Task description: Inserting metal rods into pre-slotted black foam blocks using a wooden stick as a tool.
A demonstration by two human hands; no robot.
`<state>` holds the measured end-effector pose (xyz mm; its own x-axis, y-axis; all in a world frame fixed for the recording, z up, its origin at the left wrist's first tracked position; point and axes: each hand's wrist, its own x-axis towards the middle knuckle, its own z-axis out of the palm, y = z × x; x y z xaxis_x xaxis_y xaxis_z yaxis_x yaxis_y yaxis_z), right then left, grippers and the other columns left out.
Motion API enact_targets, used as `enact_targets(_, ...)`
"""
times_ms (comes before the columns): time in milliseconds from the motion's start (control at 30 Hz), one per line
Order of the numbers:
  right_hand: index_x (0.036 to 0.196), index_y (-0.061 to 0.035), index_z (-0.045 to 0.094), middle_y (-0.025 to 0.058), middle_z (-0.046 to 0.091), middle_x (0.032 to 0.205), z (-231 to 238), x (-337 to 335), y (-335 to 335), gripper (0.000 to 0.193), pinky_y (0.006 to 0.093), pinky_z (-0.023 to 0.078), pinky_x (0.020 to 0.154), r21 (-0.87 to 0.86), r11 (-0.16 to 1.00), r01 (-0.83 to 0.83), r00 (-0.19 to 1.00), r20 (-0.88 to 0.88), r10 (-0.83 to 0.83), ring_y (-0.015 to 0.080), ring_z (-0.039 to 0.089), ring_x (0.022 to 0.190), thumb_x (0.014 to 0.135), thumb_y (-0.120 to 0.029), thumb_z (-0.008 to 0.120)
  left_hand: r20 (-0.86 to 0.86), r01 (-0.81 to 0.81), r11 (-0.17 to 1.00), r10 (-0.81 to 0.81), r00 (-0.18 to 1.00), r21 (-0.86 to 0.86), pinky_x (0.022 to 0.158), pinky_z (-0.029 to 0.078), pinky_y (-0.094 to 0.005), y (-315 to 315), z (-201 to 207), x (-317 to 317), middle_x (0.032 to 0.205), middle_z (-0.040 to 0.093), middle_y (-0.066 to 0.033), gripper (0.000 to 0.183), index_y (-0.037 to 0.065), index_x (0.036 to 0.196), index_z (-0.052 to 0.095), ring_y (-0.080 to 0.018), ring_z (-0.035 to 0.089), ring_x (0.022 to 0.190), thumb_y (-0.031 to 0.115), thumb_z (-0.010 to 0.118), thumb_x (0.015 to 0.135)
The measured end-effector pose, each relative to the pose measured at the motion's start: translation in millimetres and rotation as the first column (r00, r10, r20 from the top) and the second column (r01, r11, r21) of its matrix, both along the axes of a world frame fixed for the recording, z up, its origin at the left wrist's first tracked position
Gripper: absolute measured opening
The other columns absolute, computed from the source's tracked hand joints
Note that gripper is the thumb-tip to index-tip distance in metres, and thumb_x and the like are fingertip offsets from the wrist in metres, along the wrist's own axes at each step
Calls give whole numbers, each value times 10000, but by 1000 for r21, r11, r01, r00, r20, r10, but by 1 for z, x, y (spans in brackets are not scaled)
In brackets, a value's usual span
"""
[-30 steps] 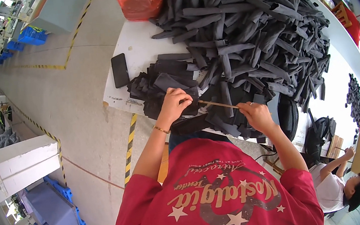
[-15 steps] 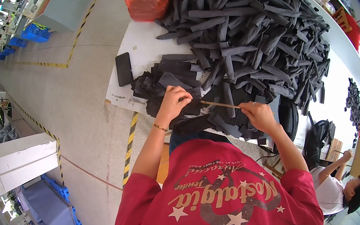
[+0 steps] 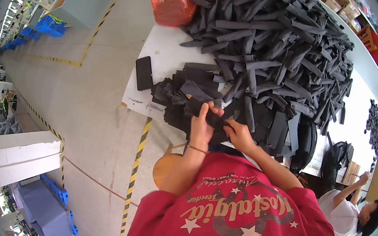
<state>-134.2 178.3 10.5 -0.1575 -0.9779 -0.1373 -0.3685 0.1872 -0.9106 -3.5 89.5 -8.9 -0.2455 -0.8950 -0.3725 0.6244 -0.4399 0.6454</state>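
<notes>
Cloth (image 3: 217,127) is pinched by the left hand (image 3: 201,128) and right hand (image 3: 239,135); pale shirt lettering (image 3: 216,207) is seen at six o'clock.

Bright, even light, glare on the white tabletop (image 3: 361,89), fisheye-curved edges

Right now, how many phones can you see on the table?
1: the black phone lies flat on the white table near its left edge, beyond the left hand and beside the dark pieces. Others could be hidden under those pieces.
</notes>
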Motion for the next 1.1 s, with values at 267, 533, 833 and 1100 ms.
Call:
enact_targets(267, 875, 10, 571, 263, 592, 725, -5, 27, 5, 119, 471, 460, 562, -32, 994, 108, 989, -99, -111, 454, 593, 693, 895, -106, 588, 77, -168, 960, 155, 985, 222, 585, 528, -304, -9, 35, -19, 704, 608, -60, 251, 8, 889, 645, -192, 623, 628, 257, 681, 888)
enact_targets(533, 833, 8, 589, 261, 580, 711, 34, -21, 82, 163, 480, 461, 569, 144, 979, -143, 980, -119, 161, 449, 594, 691, 897, -142, 605, 158, -441, 890, 422, 893, 114, 330, 214, -213, -68, 13, 31, 525, 411, 37, 335, 10, 835, 593, -53, 332, 373, 332, 651, 906)
enact_targets(833, 873, 22, 621, 207, 554, 633, 53, -63, 61, 147, 346, 420, 502, 176, 983, 43, 992, -121, -22, 238, 511, 490, 896, -123, 622, 402, -322, 946, 310, 861, -40, 376, 271, -204, -80, 40, 15, 531, 396, 41, 428, 84, 786, 566, -63, 368, 417, 456, 470, 974)
enact_targets(1100, 875, 13, 623, 138, 547, 590, 32, -76, 54, 162, 314, 404, 482, 176, 969, 172, 979, -138, -149, 188, 477, 465, 874, -146, 654, 368, -147, 847, -61, 928, 510, 577, 487, -309, -2, -18, -15, 752, 556, -2, 322, 114, 896, 529, -139, 576, 638, 431, 580, 922)
